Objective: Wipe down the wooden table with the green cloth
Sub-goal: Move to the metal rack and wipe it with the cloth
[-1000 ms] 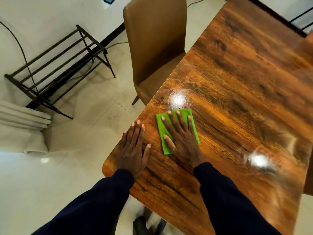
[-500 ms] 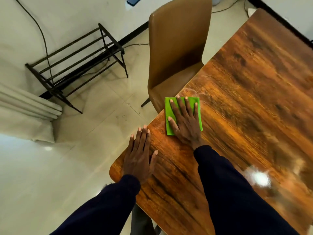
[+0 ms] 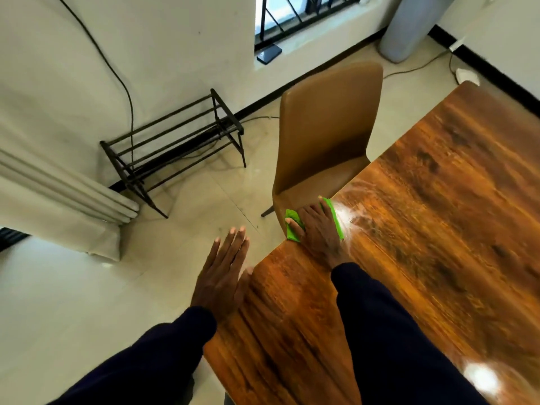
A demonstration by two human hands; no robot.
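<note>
My right hand (image 3: 318, 232) lies flat on the green cloth (image 3: 292, 234) and presses it on the wooden table (image 3: 423, 258). The fingers are spread and nearly straight, not curled round it. The cloth is at the table's edge, just beside the seat of the brown chair (image 3: 327, 133), and this seat goes under the same edge. A bright spot of light shines on the wood just beside the cloth, on the side away from the chair.

My left hand (image 3: 222, 279) is open with straight fingers and holds nothing. It is nearer to me than the chair and mostly over the floor (image 3: 87, 287). Its thumb is by the table's edge; I cannot tell if it touches.

Left of the chair a black metal rack (image 3: 175, 147) stands against the wall, with a black cable (image 3: 131, 118) hanging down to it. Behind the chair there is a barred window (image 3: 292, 13) and a grey round container (image 3: 409, 24).
</note>
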